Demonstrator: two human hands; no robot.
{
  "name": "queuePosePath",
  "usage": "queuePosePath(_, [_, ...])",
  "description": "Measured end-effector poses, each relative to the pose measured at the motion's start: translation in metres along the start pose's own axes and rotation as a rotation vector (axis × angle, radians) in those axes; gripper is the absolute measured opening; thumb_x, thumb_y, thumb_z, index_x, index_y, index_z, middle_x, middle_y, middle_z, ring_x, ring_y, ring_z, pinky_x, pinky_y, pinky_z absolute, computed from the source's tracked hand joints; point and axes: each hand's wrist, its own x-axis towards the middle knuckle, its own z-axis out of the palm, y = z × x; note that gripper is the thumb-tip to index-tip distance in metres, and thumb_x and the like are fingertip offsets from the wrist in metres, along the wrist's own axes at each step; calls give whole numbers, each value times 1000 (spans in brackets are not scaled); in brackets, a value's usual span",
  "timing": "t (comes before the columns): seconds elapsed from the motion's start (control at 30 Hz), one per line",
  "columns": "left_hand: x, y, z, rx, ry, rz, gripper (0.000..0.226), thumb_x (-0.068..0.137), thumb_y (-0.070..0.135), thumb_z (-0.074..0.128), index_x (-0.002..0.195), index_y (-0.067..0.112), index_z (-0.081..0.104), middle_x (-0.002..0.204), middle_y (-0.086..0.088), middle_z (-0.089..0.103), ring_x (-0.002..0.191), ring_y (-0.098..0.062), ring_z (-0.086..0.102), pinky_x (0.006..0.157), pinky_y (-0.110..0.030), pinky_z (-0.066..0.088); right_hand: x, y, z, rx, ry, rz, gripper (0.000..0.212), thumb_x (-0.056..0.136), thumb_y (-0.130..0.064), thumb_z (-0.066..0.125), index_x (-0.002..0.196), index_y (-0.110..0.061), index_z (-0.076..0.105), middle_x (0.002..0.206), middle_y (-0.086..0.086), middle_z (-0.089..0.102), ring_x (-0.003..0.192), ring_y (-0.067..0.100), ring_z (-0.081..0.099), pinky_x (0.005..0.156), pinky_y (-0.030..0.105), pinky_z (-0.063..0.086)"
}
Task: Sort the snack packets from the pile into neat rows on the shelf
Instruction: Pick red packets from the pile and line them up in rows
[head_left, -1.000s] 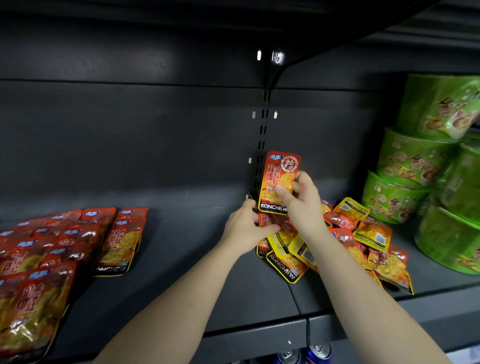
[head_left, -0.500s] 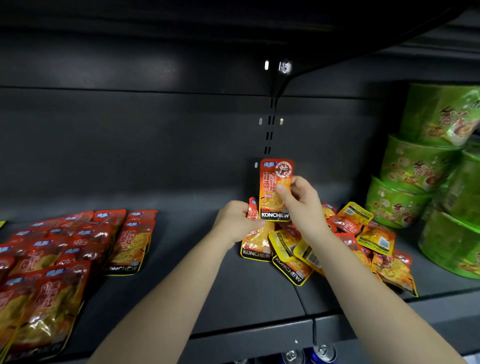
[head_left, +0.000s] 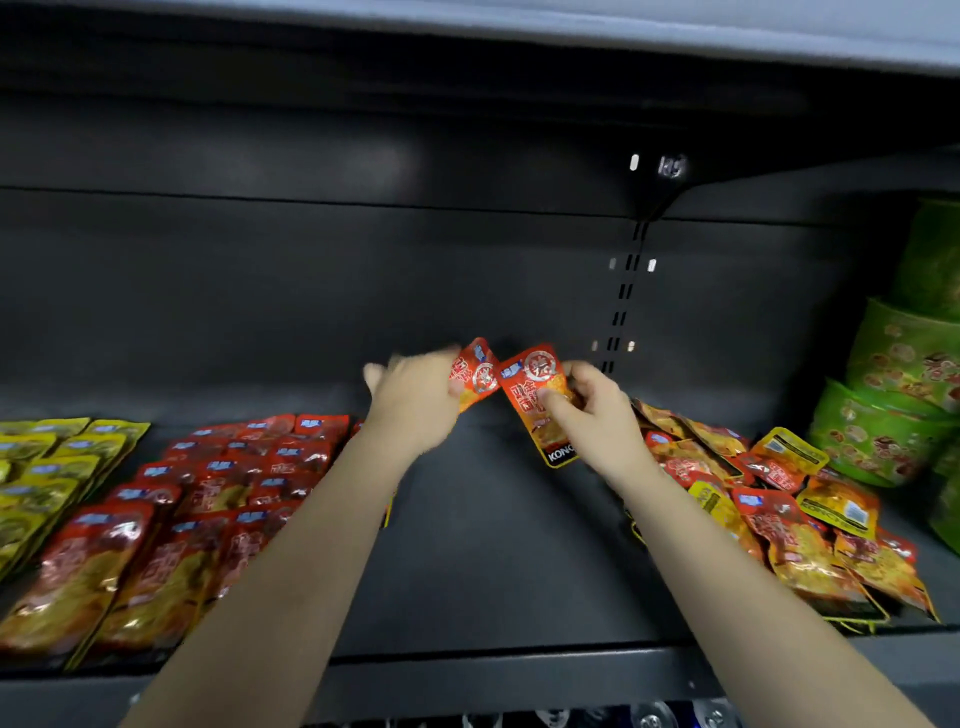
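My left hand (head_left: 415, 400) grips a red snack packet (head_left: 478, 371) above the dark shelf (head_left: 493, 561); the hand is blurred. Right beside it, my right hand (head_left: 592, 410) pinches a second red-and-orange packet (head_left: 535, 389) with a black "KON" strip at its lower end. The two packets almost touch at their top corners. The loose pile of red and yellow packets (head_left: 779, 509) lies on the shelf to the right. Rows of red packets (head_left: 197, 514) lie flat at the left, with rows of yellow packets (head_left: 47, 467) beyond them.
Green noodle bowls (head_left: 893, 405) are stacked at the far right. The shelf above (head_left: 467, 31) hangs low overhead. A slotted upright (head_left: 623, 291) runs down the back wall. Can tops (head_left: 649, 719) show below the shelf's front edge.
Both hands lifted away from the pile and swung left toward the shelf's middle, each holding a packet. The view turned left, bringing the yellow rows into sight.
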Motion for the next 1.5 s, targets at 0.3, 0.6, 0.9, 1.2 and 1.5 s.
queuePosePath(0.3, [-14, -62, -31, 235, 78, 37, 31, 84, 6, 50, 111, 21, 53, 111, -3, 62, 110, -31, 53, 93, -41, 26, 0, -34, 65, 7, -110, 86, 15, 90, -33, 63, 101, -23, 59, 90, -9, 69, 82, 3, 64, 68, 16, 48])
queuePosePath(0.6, [-17, -100, -43, 199, 114, -6, 26, 86, 6, 52, 108, 19, 51, 108, -4, 61, 107, -31, 52, 93, -41, 25, -18, -54, 122, 278, -345, 323, 20, 85, -15, 71, 91, -16, 52, 93, 9, 71, 80, 21, 71, 76, 37, 58])
queuePosePath(0.9, [-20, -113, -49, 116, 101, 0, 19, 88, 6, 51, 100, 21, 47, 101, -3, 61, 104, -29, 54, 95, -41, 24, -35, -48, 148, 141, -375, 337, 19, 84, -13, 73, 88, -15, 54, 89, 8, 65, 70, 14, 62, 53, 23, 47])
queuePosePath(1.2, [-25, -111, -49, 127, 57, 14, 23, 90, 10, 52, 112, 18, 52, 108, -4, 62, 107, -28, 54, 99, -41, 24, -39, -49, 144, -165, -309, 222, 40, 75, -27, 81, 88, -14, 45, 81, -12, 54, 72, 5, 52, 59, 22, 37])
queuePosePath(1.5, [-32, -115, -63, -182, 54, 4, 15, 96, 28, 54, 109, 19, 55, 107, 1, 65, 105, -24, 58, 101, -41, 32, -40, -46, 138, -143, -171, 139, 33, 85, -38, 68, 91, -14, 46, 79, -6, 53, 68, 8, 47, 60, 24, 38])
